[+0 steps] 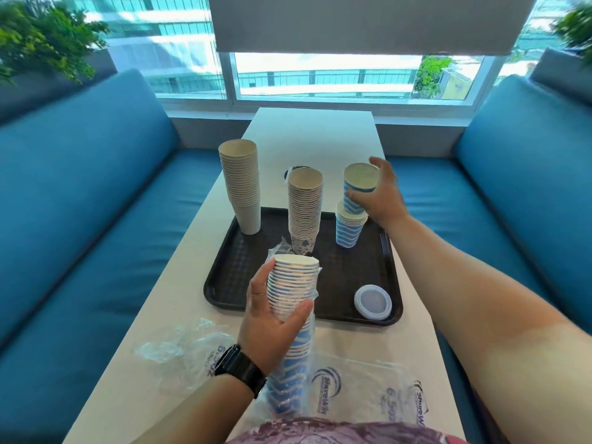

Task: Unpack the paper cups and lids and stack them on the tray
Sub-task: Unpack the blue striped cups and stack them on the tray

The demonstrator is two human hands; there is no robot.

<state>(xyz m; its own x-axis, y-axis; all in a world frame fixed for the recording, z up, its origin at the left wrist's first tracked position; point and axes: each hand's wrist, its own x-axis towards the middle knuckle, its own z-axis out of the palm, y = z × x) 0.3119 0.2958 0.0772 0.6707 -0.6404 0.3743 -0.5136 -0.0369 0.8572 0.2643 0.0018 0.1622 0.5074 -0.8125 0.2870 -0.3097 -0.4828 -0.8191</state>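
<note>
A dark tray (336,280) lies on the white table. On it stand a tall cream cup stack (241,184), a patterned cup stack (304,206) and a short blue-and-white cup stack (349,227). My right hand (382,195) grips a blue-and-white cup (358,187) just above that short stack. My left hand (272,318) holds a long sleeve of blue-and-white cups (293,318), still partly in clear plastic wrap, over the near edge of the tray. A pile of white lids (373,301) sits in the tray's near right corner.
Empty clear plastic bags (182,350) lie on the table (314,133) near me, one printed (368,392). A dark lid (290,174) sits behind the patterned stack. Blue sofas (80,203) flank the table on both sides; a window is beyond.
</note>
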